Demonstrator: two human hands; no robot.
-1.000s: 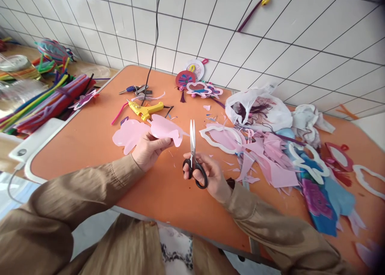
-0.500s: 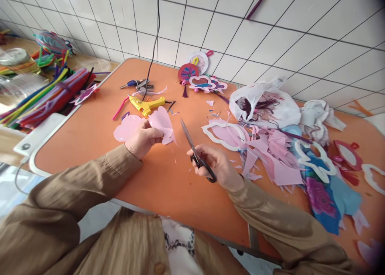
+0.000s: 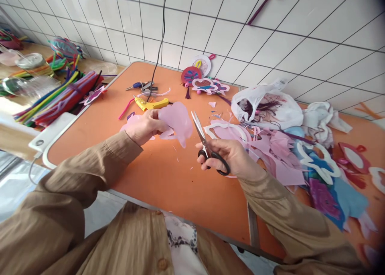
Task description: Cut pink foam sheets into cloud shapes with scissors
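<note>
My left hand (image 3: 148, 126) pinches a thin pink cut-out piece (image 3: 177, 120) with a rounded, wavy outline, raised above the orange table. Its lower edge hangs down in a narrow tip. In my right hand (image 3: 233, 156) is a pair of scissors (image 3: 202, 132) with black handles, blades pointing up and to the left, apart from the pink piece. Another pink shape (image 3: 129, 122) lies on the table, partly hidden behind my left hand. Just beyond it rests a yellow glue gun (image 3: 152, 104).
Pink scraps (image 3: 279, 162) and a white scalloped frame (image 3: 215, 126) lie to the right. Behind them sits a white plastic bag (image 3: 288, 110). Finished ornaments (image 3: 192, 75) stand near the tiled wall. Pipe cleaners (image 3: 67, 94) are heaped at the left. A black cord (image 3: 162, 34) hangs down to the table.
The pink piece has turned in my left hand and now shows a broader face. My right hand has moved slightly right with the scissors. The view has shifted a little.
</note>
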